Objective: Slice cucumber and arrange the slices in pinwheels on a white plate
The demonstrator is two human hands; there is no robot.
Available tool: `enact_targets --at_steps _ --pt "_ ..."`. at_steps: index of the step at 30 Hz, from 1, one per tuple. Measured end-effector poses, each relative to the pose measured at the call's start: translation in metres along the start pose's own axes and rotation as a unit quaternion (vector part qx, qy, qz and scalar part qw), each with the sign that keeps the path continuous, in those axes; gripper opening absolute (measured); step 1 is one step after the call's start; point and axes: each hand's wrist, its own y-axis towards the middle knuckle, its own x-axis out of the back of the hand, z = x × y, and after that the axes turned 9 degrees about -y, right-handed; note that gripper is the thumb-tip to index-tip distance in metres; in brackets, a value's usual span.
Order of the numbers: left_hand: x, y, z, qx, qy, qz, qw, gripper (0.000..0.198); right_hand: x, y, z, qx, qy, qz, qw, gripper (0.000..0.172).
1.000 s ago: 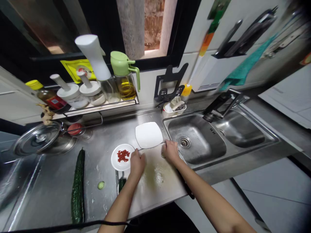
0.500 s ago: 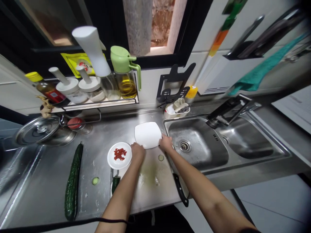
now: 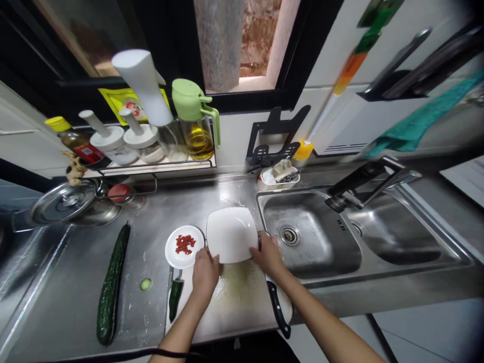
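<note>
A white square plate with rounded corners [image 3: 232,234] is held above the far part of the cutting board [image 3: 238,312]. My left hand [image 3: 205,272] grips its near left corner, thumb on the rim. On its right side my right hand [image 3: 267,254] is closed on the edge. Left of it lies a small round white plate [image 3: 173,254] with chopped red pieces [image 3: 185,244] on it. A cut piece of cucumber [image 3: 175,300] rests on the board's left edge. At the right edge is a knife with a black handle [image 3: 279,310]; its blade is mostly hidden.
A whole cucumber [image 3: 112,287] and a cucumber slice [image 3: 145,284] lie on the steel counter at left. A double sink [image 3: 313,232] with a faucet [image 3: 351,186] is at right. The rack [image 3: 166,167] with bottles and jars stands behind, beside a lidded pot [image 3: 70,201].
Both hands have brought the square plate nearer to me and raised it, so it looks larger. The cucumber slice seen earlier on the board no longer shows there. The view has shifted slightly.
</note>
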Motion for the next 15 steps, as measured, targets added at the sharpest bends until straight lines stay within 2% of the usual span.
enact_targets --at_steps 4,7,10,15 --pt "-0.005 -0.042 0.034 -0.015 -0.036 0.016 0.999 0.018 -0.018 -0.044 -0.008 0.004 -0.02 0.026 0.999 0.048" --pt "-0.01 -0.062 0.049 -0.004 -0.052 0.026 0.998 0.017 -0.031 -0.063 -0.014 0.013 -0.043 0.042 0.998 0.048" --pt "-0.014 -0.071 0.055 0.006 -0.061 0.03 0.998 0.015 -0.038 -0.07 -0.018 0.015 -0.065 0.057 0.996 0.05" --pt "-0.018 -0.07 0.055 0.016 -0.076 0.027 0.997 0.013 -0.04 -0.069 -0.018 0.018 -0.087 0.066 0.994 0.054"
